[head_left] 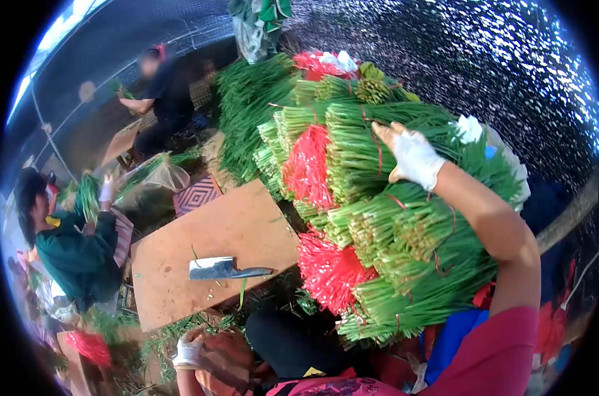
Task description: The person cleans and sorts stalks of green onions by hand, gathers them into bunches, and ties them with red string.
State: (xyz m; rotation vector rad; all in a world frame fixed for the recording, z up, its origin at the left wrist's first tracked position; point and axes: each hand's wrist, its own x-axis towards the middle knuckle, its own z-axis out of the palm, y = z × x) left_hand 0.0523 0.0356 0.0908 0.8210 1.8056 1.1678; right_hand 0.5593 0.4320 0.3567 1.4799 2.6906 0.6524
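My right hand, in a white fingerless glove, reaches across the pile with its fingers stretched out over a banded bundle of garlic chives. Several more bundles, pale cut ends facing left, are stacked below it. Low in the view, my left hand has its gloved fingers curled in beside my knee; whatever is inside them, if anything, is hidden. A cleaver lies on the wooden board in front of me, its dark handle pointing right.
Red plastic ties hang in a bunch against the stack, with another red bunch higher up. Loose green leaves are heaped behind. One person sits at the left holding greens; another person sits farther back. Dark netting stands behind the pile.
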